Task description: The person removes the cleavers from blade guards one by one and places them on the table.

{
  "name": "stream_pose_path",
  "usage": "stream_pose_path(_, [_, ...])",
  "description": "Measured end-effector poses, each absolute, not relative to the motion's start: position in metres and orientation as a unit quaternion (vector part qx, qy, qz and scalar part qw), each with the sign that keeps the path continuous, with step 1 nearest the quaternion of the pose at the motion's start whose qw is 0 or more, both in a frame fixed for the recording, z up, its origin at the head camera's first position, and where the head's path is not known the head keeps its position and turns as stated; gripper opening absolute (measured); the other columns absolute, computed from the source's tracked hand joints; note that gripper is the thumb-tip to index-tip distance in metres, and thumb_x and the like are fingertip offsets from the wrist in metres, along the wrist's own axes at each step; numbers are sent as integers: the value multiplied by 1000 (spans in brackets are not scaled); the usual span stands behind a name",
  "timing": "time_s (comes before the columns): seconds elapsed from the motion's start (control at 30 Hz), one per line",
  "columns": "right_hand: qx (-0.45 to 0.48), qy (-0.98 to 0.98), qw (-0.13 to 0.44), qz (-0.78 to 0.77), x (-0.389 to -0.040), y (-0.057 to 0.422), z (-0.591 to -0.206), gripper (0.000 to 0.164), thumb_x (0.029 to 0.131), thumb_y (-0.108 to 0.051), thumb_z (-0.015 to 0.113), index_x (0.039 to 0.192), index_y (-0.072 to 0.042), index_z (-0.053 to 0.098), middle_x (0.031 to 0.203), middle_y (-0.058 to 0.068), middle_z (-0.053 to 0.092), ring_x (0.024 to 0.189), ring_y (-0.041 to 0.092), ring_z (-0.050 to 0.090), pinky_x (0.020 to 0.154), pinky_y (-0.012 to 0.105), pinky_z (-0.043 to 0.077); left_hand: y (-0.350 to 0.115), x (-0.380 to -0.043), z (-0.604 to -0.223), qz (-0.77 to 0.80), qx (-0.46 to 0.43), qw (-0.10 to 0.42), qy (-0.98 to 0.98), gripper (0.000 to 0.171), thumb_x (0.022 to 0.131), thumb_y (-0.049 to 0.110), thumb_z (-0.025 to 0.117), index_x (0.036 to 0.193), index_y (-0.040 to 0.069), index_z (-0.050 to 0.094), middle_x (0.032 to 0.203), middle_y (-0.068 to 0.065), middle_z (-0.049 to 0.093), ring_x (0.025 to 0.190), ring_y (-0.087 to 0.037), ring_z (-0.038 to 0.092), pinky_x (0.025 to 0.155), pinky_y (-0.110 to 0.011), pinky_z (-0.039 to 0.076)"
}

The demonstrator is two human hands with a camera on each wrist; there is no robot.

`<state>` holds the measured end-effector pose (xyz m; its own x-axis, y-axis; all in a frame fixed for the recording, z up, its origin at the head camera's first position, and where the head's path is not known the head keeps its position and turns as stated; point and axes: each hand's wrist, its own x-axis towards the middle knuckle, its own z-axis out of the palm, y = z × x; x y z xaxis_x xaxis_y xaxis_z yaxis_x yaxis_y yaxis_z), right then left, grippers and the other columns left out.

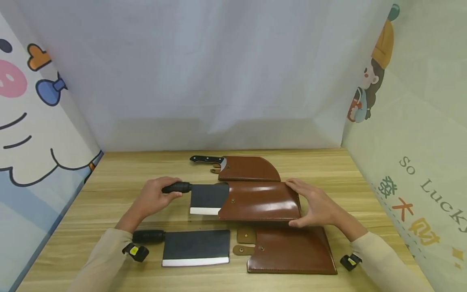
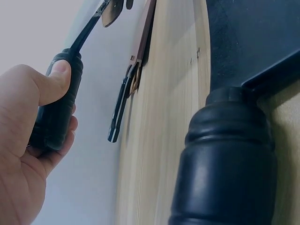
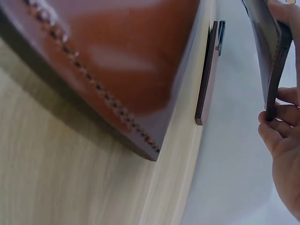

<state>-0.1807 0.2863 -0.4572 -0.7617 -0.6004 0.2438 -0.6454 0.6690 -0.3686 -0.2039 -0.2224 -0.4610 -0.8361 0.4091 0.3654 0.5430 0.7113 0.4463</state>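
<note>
My left hand (image 1: 155, 198) grips the black handle (image 2: 58, 103) of a cleaver (image 1: 208, 198). In the left wrist view the thumb lies along that handle, with fingers curled behind it. Part of the dark blade is inside a brown leather sheath (image 1: 260, 200); the rest, with its bright edge, shows at the sheath's mouth. At the sheath's far right end, my right hand (image 1: 317, 205) holds it between thumb and fingers, raised off the table in the right wrist view. Sheath and cleaver are held level, handle to the left.
Nearer me on the wooden table (image 1: 91, 243) lies a second cleaver (image 1: 197, 246), unsheathed. Right of it is another brown sheath (image 1: 292, 251) with its snap straps (image 1: 243, 250) undone. Behind the hands rests a sheathed knife (image 1: 249, 168) with a riveted black handle. A white curtain (image 1: 226, 73) hangs behind.
</note>
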Motion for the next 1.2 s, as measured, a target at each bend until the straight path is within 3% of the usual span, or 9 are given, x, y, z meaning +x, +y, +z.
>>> stream_pose_path(0.43, [345, -909, 73, 223, -177, 298, -458, 112, 65, -55, 92, 149, 4, 47, 150, 30, 48, 134, 51, 49, 97, 66, 49, -235, -200, -460, -290, -244, 117, -918, 40, 89, 14, 81, 124, -2, 71, 118, -19, 73, 104, -38, 71, 85, -57, 55])
stream_pose_path(1.2, [295, -931, 58, 207, -174, 334, -456, 112, 64, -48, 96, 152, 0, 45, 154, 29, 43, 136, 53, 45, 98, 69, 45, -257, -201, -458, -266, -232, 120, -928, 41, 89, 14, 81, 125, -3, 70, 120, -23, 71, 106, -42, 70, 86, -59, 55])
